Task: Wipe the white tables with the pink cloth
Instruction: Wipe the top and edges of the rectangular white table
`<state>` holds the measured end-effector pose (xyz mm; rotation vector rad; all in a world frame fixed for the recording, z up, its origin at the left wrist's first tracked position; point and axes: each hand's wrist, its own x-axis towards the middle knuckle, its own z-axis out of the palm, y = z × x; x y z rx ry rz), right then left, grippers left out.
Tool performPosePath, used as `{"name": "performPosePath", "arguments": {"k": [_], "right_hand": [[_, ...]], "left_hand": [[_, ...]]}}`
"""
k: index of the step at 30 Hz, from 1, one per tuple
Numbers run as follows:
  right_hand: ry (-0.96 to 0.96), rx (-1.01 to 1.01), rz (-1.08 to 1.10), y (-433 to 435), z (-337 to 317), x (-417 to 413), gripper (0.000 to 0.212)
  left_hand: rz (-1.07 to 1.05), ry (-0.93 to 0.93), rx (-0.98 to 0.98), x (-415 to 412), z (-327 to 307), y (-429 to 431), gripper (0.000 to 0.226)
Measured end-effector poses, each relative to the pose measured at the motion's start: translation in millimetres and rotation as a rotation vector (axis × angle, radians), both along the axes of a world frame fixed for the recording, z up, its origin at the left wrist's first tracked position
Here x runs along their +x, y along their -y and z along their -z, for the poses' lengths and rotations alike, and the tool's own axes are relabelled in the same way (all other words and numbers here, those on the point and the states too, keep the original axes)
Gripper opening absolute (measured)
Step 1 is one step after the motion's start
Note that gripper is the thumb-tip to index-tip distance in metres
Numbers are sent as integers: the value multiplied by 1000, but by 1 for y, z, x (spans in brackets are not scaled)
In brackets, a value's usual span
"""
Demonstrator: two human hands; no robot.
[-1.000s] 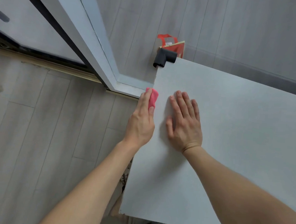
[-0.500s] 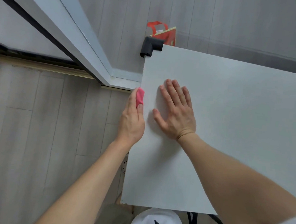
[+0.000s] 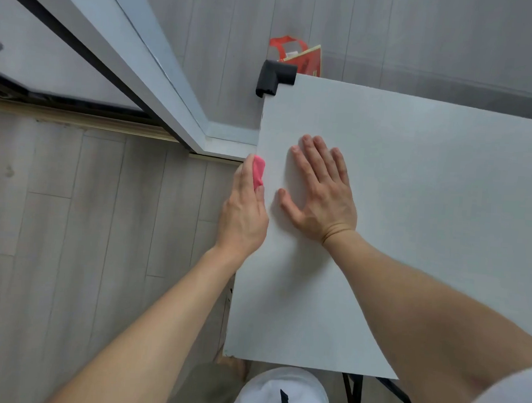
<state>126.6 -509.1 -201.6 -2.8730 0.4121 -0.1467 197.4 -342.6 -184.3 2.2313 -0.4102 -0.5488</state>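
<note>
Along the white table's (image 3: 411, 241) left edge, your left hand (image 3: 243, 215), pinching the pink cloth (image 3: 258, 171) against that edge, has slid back from the far corner while your right hand (image 3: 321, 198) stays flat and open on top, so the edge wipe looks partly done.

Most of the pink cloth (image 3: 258, 171) is hidden inside the left hand (image 3: 243, 215); only a folded end shows above the thumb, at the table's left edge. How that hand's fingers lie beneath the cloth cannot be seen. The white table (image 3: 415, 179) runs off the picture's right side, and the right forearm (image 3: 423, 304) covers its near right corner. Behind the far corner, a red bag (image 3: 301, 55) is partly hidden by the table and a black corner guard (image 3: 273, 78); its print is too small to read.
</note>
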Motion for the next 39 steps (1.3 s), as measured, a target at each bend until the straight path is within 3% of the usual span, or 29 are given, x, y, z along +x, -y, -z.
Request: {"name": "performPosePath", "arguments": {"k": [6,14,22,29,36,39], "right_hand": [[24,-12,-3,1,2,-1,81],[27,20,-7,0,-3,0,76],[46,10,-4,0,-3,1,75],[41,21,-5,-1,-4,2,75],[66,14,-1,1,-4,1,75],[75,21,3,-1,-4,1,74]], "left_hand": [[-4,46,70,81,-1,75,59],[47,5,-72,-32,2,-31,60],[20,154,-85,72,19,61,63],[71,183,-22,-5,3,-5,65],[4,193,14,80,12,64,64],[-59,171,-120,56,13,48,57]]}}
